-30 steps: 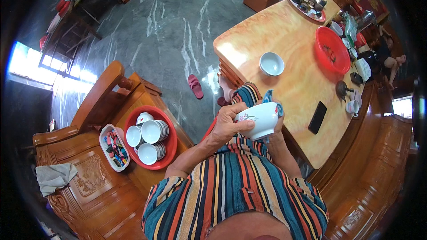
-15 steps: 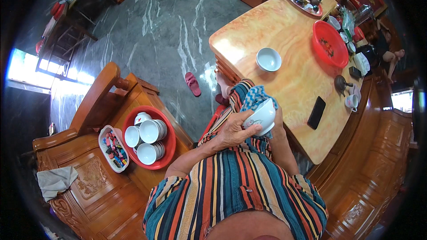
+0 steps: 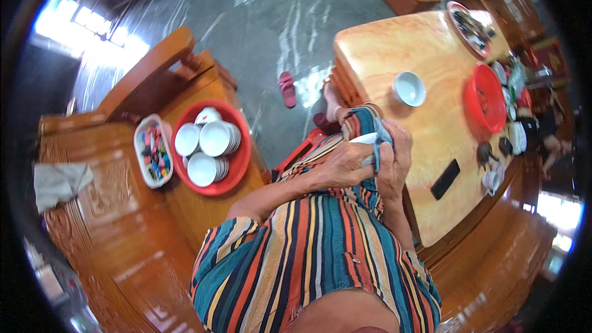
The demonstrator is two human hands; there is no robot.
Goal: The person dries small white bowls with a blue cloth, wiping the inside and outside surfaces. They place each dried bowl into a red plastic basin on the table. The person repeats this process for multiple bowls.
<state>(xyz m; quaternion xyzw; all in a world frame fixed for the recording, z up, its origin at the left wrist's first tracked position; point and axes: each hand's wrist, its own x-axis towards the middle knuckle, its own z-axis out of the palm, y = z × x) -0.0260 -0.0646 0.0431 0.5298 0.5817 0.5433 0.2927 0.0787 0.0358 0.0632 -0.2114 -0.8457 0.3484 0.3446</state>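
Above my lap, a white bowl [image 3: 365, 139] is held between both hands, mostly hidden by the fingers. My left hand [image 3: 344, 164] is closed around its left side. On the other side my right hand [image 3: 394, 155] pinches a blue-and-white cloth [image 3: 383, 133] against the bowl's rim. Another white bowl [image 3: 409, 89] stands upright on the marbled table, to the right of my hands. At my left, a red basin [image 3: 245, 166] holds several stacked white bowls [image 3: 216, 138].
A white tub [image 3: 141, 154] of small colourful pieces sits beside the basin on the wooden bench [image 3: 117, 234]. On the table [image 3: 376, 43] lie a black phone [image 3: 445, 179], a red bowl [image 3: 484, 100], a cup [image 3: 491, 182] and a tray of small items [image 3: 453, 12]. A pink slipper [image 3: 287, 89] lies on the floor.
The bowl has turned from showing its flowered outside to lying lower between my hands. The cloth, bunched behind it before, is now folded over the rim. The whole view has swung round.
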